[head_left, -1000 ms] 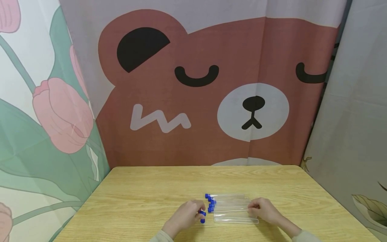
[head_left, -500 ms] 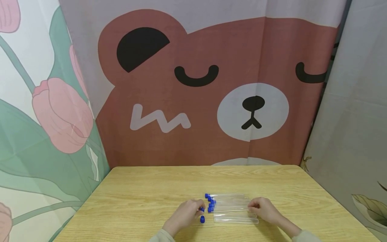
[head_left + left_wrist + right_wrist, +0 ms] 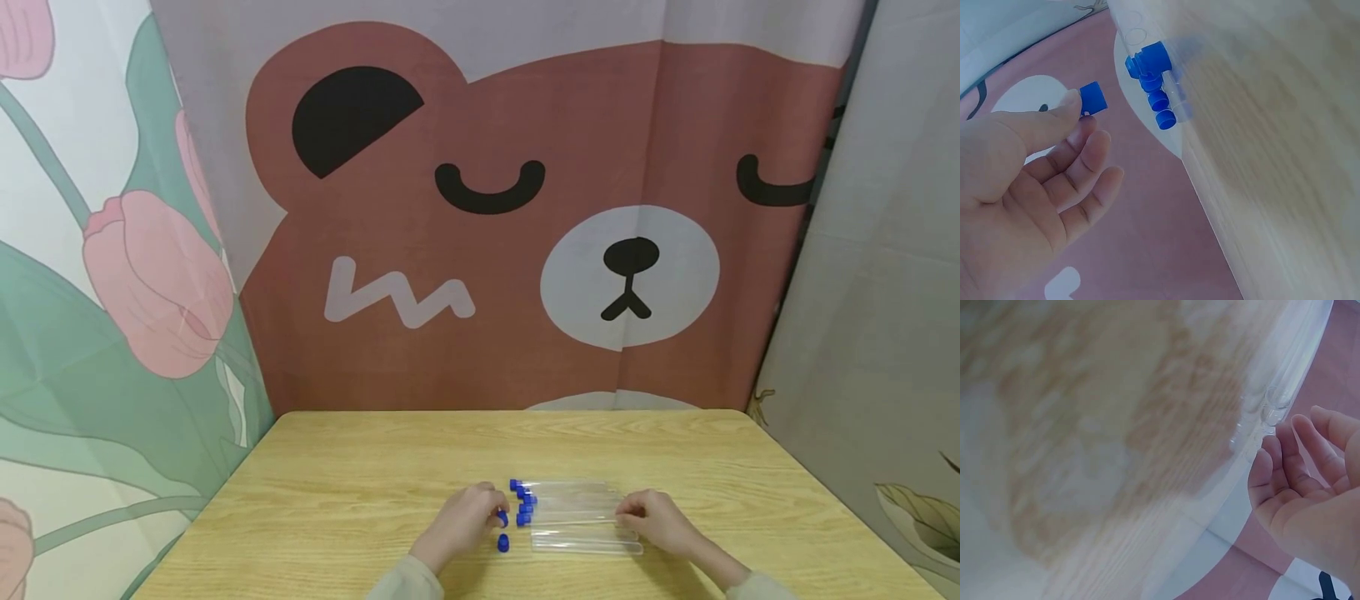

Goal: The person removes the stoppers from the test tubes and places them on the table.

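My left hand (image 3: 465, 521) pinches a small blue cap (image 3: 1093, 99) between thumb and forefinger, held apart from the tubes. A second blue cap (image 3: 503, 543) sits on the table just below that hand. To the right lie several clear test tubes (image 3: 573, 504) side by side, blue caps (image 3: 524, 519) on their left ends. The nearer clear tubes (image 3: 585, 547) have bare left ends; open round mouths (image 3: 1137, 35) show in the left wrist view. My right hand (image 3: 658, 521) rests at the tubes' rounded right ends (image 3: 1277, 397), fingers loosely bent, gripping nothing that shows.
The wooden table (image 3: 360, 467) stretches out around the tubes. Behind it hangs a curtain (image 3: 495, 292) with a bear print. A tulip-print curtain (image 3: 150, 283) borders the left side, and a pale curtain (image 3: 877, 292) the right.
My left hand has raised one blue cap slightly off the table, away from the second cap, which now stands separate. My right hand and the tubes stay nearly still.
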The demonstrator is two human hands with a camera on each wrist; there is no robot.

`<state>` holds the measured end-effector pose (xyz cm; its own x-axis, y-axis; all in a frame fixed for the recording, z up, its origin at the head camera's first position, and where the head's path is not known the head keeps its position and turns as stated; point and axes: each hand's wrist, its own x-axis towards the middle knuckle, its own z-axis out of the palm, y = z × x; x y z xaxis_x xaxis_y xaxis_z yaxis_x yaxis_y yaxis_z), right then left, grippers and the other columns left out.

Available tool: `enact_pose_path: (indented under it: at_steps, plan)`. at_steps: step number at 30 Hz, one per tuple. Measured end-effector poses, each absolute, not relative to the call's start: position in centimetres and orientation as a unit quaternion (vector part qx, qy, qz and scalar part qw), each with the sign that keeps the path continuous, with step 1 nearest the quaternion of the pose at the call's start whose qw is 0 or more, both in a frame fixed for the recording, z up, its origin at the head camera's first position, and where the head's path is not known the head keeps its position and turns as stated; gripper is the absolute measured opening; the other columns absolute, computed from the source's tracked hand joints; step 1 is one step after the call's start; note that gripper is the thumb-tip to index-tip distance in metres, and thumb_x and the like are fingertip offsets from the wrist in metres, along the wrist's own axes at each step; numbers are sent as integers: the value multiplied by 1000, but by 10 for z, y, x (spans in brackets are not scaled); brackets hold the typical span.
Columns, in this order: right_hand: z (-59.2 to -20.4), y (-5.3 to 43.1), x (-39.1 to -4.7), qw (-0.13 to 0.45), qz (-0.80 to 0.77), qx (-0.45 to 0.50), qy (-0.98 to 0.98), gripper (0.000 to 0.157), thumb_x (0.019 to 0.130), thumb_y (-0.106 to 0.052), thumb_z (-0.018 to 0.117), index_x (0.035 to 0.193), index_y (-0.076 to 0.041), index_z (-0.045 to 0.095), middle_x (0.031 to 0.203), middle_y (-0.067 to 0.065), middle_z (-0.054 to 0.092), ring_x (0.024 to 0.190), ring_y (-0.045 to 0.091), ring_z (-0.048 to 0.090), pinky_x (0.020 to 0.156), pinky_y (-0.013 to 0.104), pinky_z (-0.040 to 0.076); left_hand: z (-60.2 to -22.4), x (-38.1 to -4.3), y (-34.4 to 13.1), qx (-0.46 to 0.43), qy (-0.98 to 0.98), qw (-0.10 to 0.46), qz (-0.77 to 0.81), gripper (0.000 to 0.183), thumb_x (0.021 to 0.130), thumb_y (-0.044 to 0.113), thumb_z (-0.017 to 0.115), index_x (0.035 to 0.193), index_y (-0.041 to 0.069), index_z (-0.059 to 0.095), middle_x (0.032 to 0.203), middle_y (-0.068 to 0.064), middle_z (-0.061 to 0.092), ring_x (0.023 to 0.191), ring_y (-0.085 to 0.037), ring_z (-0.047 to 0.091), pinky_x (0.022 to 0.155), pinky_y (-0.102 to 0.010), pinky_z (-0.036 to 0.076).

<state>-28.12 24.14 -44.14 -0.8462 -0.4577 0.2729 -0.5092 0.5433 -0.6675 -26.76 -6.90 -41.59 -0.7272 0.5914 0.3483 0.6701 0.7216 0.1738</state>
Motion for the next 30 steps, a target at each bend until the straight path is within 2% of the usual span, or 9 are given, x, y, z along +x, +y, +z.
enact_pose_path:
  at_steps: [9,16,26,30]
  plan:
    - [-443,242,-283,28,392,286,-874,7,82,-5,61,77,-1,64,69,-2,57,57,-1,44,49,20,41,-416,-272,-64,-333,-927,130,-109,10,72,9,72,81,12,70,71,7,55,64,-2,49,57,-16,42]
    - [-441,242,-282,23,392,283,-875,8,83,-6,61,78,0,64,70,-1,57,58,0,44,50,20,41,-419,-274,-64,-329,-933,119,-85,13,72,9,72,83,13,70,75,6,60,68,-3,53,61,-16,44]
    - [-441,242,-282,11,399,277,-874,8,83,-5,60,79,0,64,70,0,58,58,0,44,50,21,40,-425,-278,-62,-348,-924,147,-54,13,68,7,73,76,17,70,69,8,57,63,-2,50,56,-15,41]
    - [-441,243,-282,3,404,276,-872,8,83,-5,60,80,1,64,70,0,58,58,0,44,50,21,40,-425,-279,-61,-349,-926,134,-57,11,69,8,73,76,17,70,71,8,59,65,-2,52,58,-15,43]
